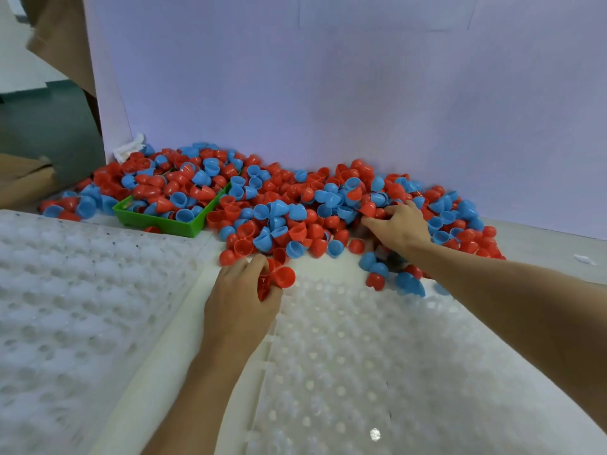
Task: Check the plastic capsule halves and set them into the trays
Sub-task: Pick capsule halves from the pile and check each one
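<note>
A big heap of red and blue plastic capsule halves [282, 205] lies against the back wall. Two clear dimpled trays lie in front: the left tray [75, 290] and the right tray [377, 356]. My left hand [241, 290] grips several red capsule halves [277, 277] at the far left corner of the right tray. My right hand [399, 224] reaches into the heap, fingers curled, and pinches a red half [368, 209] at its fingertips. A few loose halves [391, 277] lie on the far edge of the right tray.
A green bin [157, 220] full of capsule halves sits at the back left, partly buried by the heap. A pale wall panel [328, 93] closes off the back. Brown cardboard [23, 182] lies at the far left.
</note>
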